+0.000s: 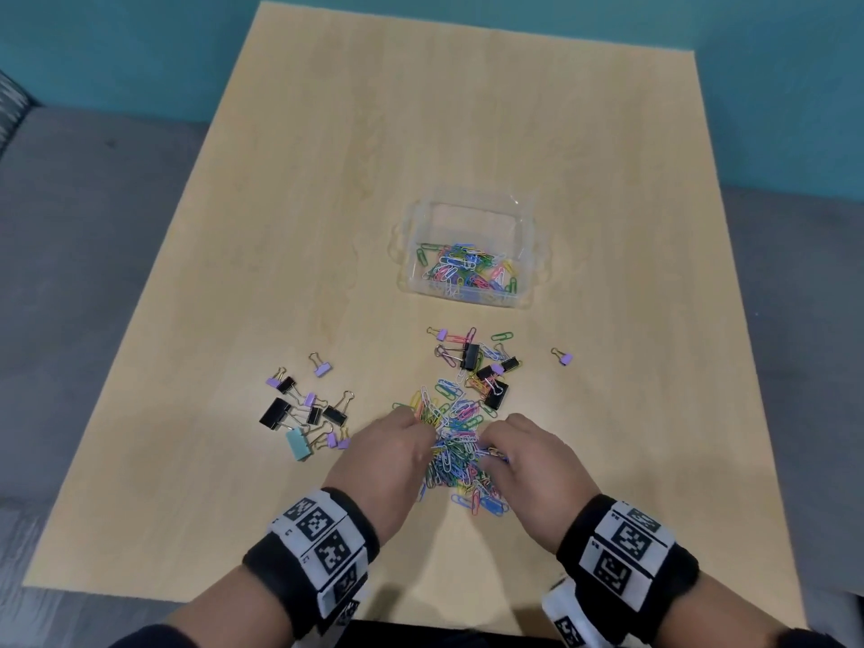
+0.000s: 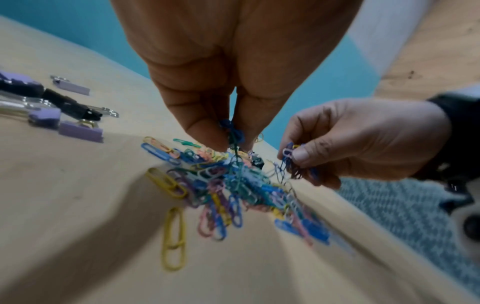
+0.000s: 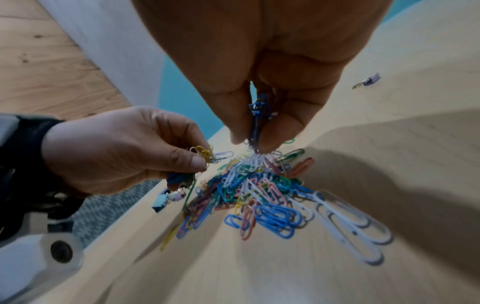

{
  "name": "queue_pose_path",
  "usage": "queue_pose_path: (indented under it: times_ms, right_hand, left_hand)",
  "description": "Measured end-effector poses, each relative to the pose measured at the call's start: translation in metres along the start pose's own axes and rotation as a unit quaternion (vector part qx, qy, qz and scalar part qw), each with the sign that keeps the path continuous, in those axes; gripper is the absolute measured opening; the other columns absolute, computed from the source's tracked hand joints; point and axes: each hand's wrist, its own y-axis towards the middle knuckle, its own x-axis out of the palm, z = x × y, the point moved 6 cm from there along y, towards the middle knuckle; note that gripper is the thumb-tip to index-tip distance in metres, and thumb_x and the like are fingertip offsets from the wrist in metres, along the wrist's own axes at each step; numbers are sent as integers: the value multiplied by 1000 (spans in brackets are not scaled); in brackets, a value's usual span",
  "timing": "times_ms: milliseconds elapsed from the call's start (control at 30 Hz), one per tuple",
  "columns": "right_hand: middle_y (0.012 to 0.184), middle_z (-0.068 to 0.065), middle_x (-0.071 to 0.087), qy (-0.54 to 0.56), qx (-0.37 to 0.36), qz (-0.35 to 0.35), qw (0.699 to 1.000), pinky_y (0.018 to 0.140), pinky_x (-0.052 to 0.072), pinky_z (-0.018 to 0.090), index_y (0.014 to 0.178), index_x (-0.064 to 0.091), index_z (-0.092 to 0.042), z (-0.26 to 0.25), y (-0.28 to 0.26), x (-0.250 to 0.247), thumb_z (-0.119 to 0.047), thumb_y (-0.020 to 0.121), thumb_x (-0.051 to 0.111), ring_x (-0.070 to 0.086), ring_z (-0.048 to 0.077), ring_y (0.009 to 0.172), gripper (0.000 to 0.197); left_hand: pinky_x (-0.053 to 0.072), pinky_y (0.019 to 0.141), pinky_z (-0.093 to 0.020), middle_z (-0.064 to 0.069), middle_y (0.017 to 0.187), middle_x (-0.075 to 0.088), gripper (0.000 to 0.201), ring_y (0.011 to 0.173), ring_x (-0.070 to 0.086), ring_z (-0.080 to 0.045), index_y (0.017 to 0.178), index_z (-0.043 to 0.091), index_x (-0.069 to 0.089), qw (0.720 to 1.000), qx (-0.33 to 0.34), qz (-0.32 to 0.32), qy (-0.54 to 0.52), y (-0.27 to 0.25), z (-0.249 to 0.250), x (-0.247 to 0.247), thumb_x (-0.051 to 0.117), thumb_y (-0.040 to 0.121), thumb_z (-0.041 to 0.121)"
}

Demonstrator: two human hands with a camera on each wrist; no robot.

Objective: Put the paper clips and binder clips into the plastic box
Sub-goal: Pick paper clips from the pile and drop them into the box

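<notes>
A heap of coloured paper clips (image 1: pixel 456 441) lies on the wooden table (image 1: pixel 327 180) near its front edge. My left hand (image 1: pixel 397 453) pinches a bunch of clips (image 2: pixel 233 131) from the heap's left side, and my right hand (image 1: pixel 519 456) pinches another bunch (image 3: pixel 258 115) from its right side. The clear plastic box (image 1: pixel 467 254) stands beyond the heap with several paper clips inside. Black, purple and teal binder clips (image 1: pixel 308 411) lie to the left, and more binder clips (image 1: pixel 486 371) lie between the heap and the box.
One purple binder clip (image 1: pixel 562 356) lies alone to the right of the heap. Grey carpet (image 1: pixel 84 273) surrounds the table, with a teal wall behind it. Both wrists wear black bands with printed markers.
</notes>
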Motion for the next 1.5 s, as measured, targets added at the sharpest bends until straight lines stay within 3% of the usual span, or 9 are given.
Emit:
queue_pose_path:
  times_ms: [133,367,533,767,900,1067,1233,1367,1500]
  right_hand:
    - [83,-4,58,108,38,-46,992,67,50,35,87,60,-24,7,-1,-5,-24,85,62,58,16,72,3]
    - [65,20,60,438,87,-80,891,37,42,18,82,59,-6,-6,25,-43,6,85,62,51,14,39,12]
    - [65,14,64,548,100,17,830,36,44,18,78,55,-8,-6,83,-98,8,85,57,52,13,40,18]
    - [79,20,65,366,119,109,917,60,58,39,79,59,-9,2,161,-139,-6,84,67,66,32,65,10]
    - [87,16,67,285,121,90,947,74,59,47,100,63,-9,-3,163,-143,-18,88,63,71,32,75,15]
    - [103,4,66,100,38,124,986,82,53,46,112,63,-16,0,101,-141,-27,90,54,63,24,92,27]
    - [114,-4,51,-76,-6,-57,995,80,44,32,133,42,-29,11,0,-42,-41,88,47,57,19,95,47]
    - [130,-3,29,-73,31,-100,992,77,39,24,143,17,-32,33,-43,16,-36,80,62,53,20,97,78]
    - [134,-5,23,-58,14,-23,998,89,45,28,143,4,-41,28,-40,38,-37,77,68,46,19,110,92]
  left_hand:
    - [41,68,-25,11,82,53,4,75,53,-7,88,23,67,993,-28,-9,-115,0,-4,-18,64,86,23]
    - [47,51,-26,-1,53,59,10,47,54,-16,73,16,70,890,-116,-48,-439,30,-13,-55,79,72,13]
    - [51,47,-22,-10,61,56,12,48,52,-15,72,7,65,860,-148,54,-486,103,-20,-99,71,77,-2]
    - [59,64,-50,-3,58,60,13,50,63,-23,67,14,65,922,-152,106,-339,194,-24,-113,72,78,10]
    - [56,79,-43,-6,87,70,18,77,69,-27,97,15,70,949,-145,87,-268,195,-20,-106,68,81,20]
    - [55,77,-36,-3,99,69,20,74,69,-22,106,16,67,952,-124,112,-255,132,-29,-116,60,87,18]
    - [47,82,-34,4,109,50,46,88,59,-17,128,25,49,995,-77,-35,-47,12,-18,-55,62,85,31]
    - [37,73,-26,4,118,34,81,81,46,-15,146,32,11,979,-136,-154,0,-56,-28,6,60,81,35]
    - [38,76,-25,6,109,28,96,83,41,-15,147,33,0,987,-122,-106,-23,-52,-29,23,67,79,34]
